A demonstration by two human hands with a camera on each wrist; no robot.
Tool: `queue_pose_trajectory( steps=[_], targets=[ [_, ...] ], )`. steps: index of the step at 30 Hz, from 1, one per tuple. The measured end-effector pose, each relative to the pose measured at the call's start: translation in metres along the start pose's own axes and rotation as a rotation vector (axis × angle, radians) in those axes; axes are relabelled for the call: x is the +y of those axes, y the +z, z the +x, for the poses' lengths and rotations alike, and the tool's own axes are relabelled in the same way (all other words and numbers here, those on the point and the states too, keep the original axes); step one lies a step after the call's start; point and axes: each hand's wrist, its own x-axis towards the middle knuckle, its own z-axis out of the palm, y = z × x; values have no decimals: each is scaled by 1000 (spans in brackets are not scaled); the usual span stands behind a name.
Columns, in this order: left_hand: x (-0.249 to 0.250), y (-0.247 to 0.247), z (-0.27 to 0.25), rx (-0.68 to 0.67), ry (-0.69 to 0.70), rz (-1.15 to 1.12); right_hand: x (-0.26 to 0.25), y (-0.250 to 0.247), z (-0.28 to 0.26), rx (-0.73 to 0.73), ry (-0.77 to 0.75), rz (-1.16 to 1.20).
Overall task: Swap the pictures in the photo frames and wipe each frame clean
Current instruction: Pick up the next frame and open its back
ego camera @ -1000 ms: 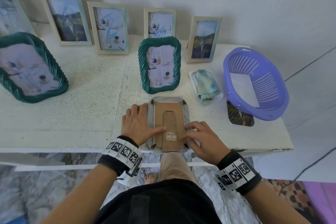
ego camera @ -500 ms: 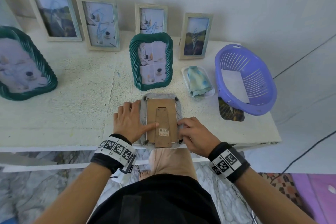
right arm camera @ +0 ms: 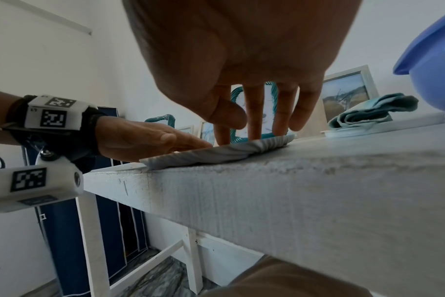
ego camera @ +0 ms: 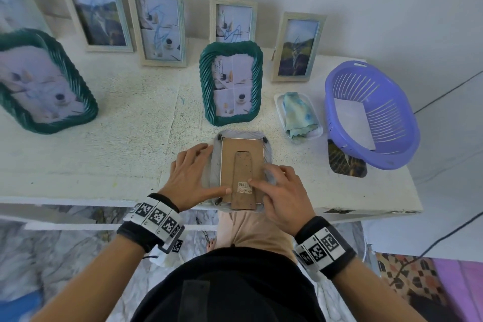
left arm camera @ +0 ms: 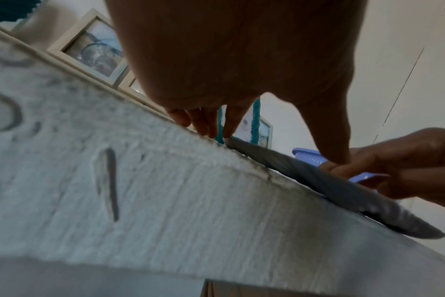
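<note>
1. Grey frame point(ego camera: 243, 165) lies face-down at the surface point(ego camera: 104, 154) front edge, cardboard back up.
2. We lay our left hand point(ego camera: 192, 178) flat, fingers straight, on its left border, thumb on the backing.
3. Our right hand point(ego camera: 281, 195), fingers extended, presses fingertips point(right arm camera: 252, 128) onto the backing's lower right; grips nothing.

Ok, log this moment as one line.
step: frame back | grey frame: face down, table edge | left hand: pressing | right hand: on backing board
</note>
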Motion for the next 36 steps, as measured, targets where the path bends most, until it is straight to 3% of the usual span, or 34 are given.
queue_pose_trajectory(
  steps=[9, 16, 22, 30, 36],
  targets=[
    [-21, 4, -9, -30, 163, 6, -21, 0, 19, 54, 8, 33],
    [-31, 12, -15, 88, 339, 46, -40, -3, 33, 28, 116, -91],
    [-34, 15, -17, 99, 360, 95, -52, -2, 39, 72, 141, -148],
    [-34, 18, -18, 122, 349, 108, -40, -41, 41, -15, 260, 256],
    [-35, 19, -18, 126, 333, 88, -5, -60, 19, 57, 460, 904]
  ],
)
